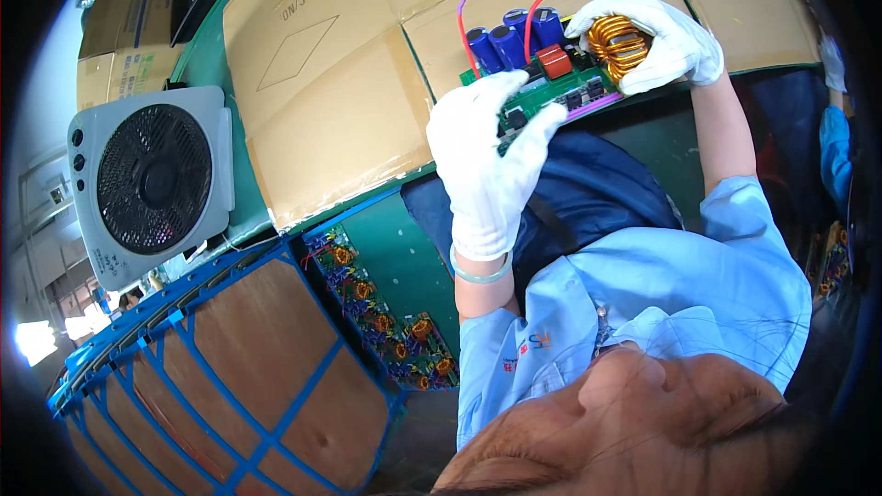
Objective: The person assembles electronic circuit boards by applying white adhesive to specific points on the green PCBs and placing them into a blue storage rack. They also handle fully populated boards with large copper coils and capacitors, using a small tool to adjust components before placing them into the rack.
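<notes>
A person in a light blue shirt (643, 276) wears white gloves. The left hand (482, 165) spreads thumb and fingers around the left end of a green circuit board (544, 90); its firmness I cannot tell. The right hand (678, 41) curls closed around a copper coil (616, 46) at the board's right end. Cardboard (340, 83) extends beyond; a grey fan (152, 179) stands far left.

The green circuit board (549, 90) was slanted, components up, over the cardboard (427, 41), bearing blue capacitors (506, 48) and, rightmost, seemingly a copper-coloured coil (614, 46).
</notes>
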`<state>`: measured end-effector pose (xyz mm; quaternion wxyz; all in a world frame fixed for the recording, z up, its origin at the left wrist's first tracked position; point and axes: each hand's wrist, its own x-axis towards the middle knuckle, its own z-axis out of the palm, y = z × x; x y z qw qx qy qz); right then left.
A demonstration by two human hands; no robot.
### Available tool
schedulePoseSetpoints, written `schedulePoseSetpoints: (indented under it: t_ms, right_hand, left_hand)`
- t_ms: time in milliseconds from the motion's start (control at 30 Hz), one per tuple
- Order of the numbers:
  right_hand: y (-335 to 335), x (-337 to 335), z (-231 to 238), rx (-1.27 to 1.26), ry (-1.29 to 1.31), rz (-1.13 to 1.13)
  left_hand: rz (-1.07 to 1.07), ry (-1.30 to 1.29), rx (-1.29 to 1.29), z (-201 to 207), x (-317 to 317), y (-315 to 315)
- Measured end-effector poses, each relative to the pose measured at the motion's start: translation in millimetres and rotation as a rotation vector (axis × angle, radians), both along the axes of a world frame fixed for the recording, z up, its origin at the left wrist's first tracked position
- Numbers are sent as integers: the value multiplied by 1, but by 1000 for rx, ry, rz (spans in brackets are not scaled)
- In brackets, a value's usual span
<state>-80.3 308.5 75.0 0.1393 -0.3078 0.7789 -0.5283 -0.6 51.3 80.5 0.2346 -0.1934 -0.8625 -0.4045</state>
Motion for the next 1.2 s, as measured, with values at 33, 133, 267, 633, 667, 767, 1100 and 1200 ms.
schedulePoseSetpoints:
  t_ms: [33,133,267,633,667,767,1100,1200]
  right_hand:
    - [1,1,3,17,10,-5]
    - [5,3,7,33,30,-1]
    - [5,0,1,-2,51,32]
    - [2,1,-1,-5,105,51]
    - [4,2,-3,2,109,43]
    - [7,3,-6,-4,127,28]
    - [6,4,5,2,104,105]
    - [6,6,1,14,51,45]
  left_hand:
    - [4,7,-3,0,-2,5]
    - [29,7,-81,1,-10,16]
    - [16,-111,-77,0,-18,20]
    - [122,-298,-90,0,-20,24]
    - [105,-430,-15,1,-23,26]
    - [48,-579,77,9,-27,34]
    - [23,-91,-163,-8,-29,44]
    - [19,-41,-194,-12,-32,46]
